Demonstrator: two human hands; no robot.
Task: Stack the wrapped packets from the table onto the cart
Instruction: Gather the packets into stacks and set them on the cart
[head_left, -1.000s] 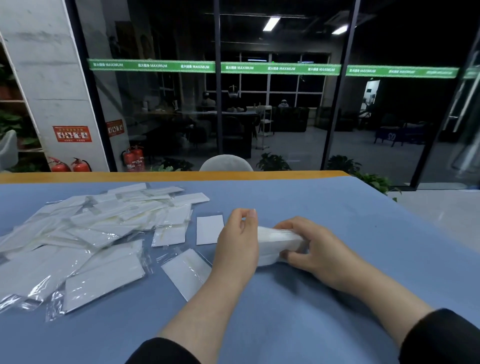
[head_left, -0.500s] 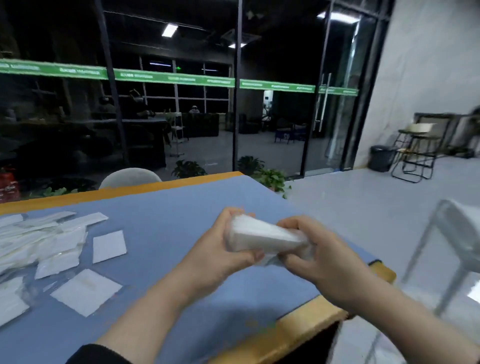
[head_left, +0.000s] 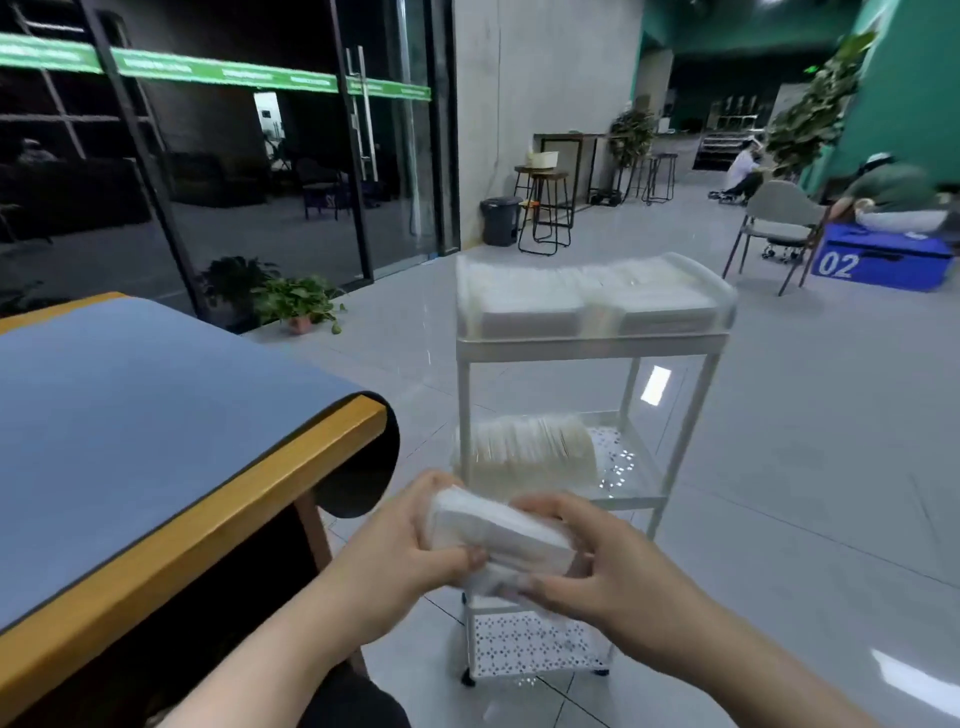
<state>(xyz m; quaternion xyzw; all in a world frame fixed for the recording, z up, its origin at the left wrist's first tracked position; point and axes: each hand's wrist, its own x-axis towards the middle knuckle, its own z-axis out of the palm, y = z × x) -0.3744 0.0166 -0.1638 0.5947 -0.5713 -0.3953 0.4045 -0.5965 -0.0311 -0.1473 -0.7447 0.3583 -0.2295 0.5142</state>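
A stack of white wrapped packets (head_left: 498, 535) is held between both hands, off the table and in front of the cart. My left hand (head_left: 400, 540) grips its left end with the thumb on the front edge. My right hand (head_left: 587, 566) grips its right end, fingers curled over the top. The white three-tier cart (head_left: 587, 345) stands straight ahead on the floor. Its top tray holds rows of white packets (head_left: 592, 296). Its middle shelf carries a row of packets (head_left: 524, 454) on its left side. The blue-covered table (head_left: 130, 415) is to my left.
The table's wooden edge (head_left: 218, 519) and rounded corner lie just left of my hands. Potted plants (head_left: 296, 301) sit by the glass wall. A bin (head_left: 500, 221), stools, a chair (head_left: 779, 228) and a blue box (head_left: 883, 262) stand farther back on the tiled floor.
The view has swung right from the table to the cart. Both hands carried the packet stack off the table's right edge and now hold it lower, in front of the cart.
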